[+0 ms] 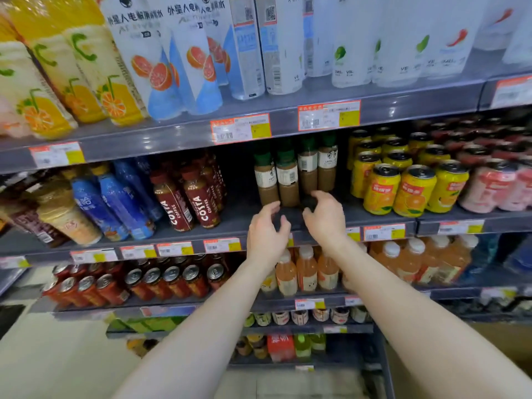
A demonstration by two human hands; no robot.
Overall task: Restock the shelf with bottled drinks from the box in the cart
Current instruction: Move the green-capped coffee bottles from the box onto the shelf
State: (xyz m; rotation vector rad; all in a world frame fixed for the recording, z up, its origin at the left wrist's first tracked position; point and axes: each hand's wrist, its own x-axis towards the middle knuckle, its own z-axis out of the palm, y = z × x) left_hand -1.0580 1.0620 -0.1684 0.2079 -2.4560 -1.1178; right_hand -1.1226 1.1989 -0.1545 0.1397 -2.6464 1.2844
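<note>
Four green-capped plastic bottles of brown milk coffee (pixel 288 182) stand on the grey metal shelf (pixel 237 217) just beyond the left hand (pixel 267 230), loosely curled and empty, and the right hand (pixel 326 217), whose grip I cannot tell.

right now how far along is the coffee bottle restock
Done: four green-capped latte bottles stand deep on the middle shelf. In hand: the right hand is at a dark blurred object before them, grip unclear; the left hand hovers empty. Left: the shelf front is bare; box and cart out of view.
</note>
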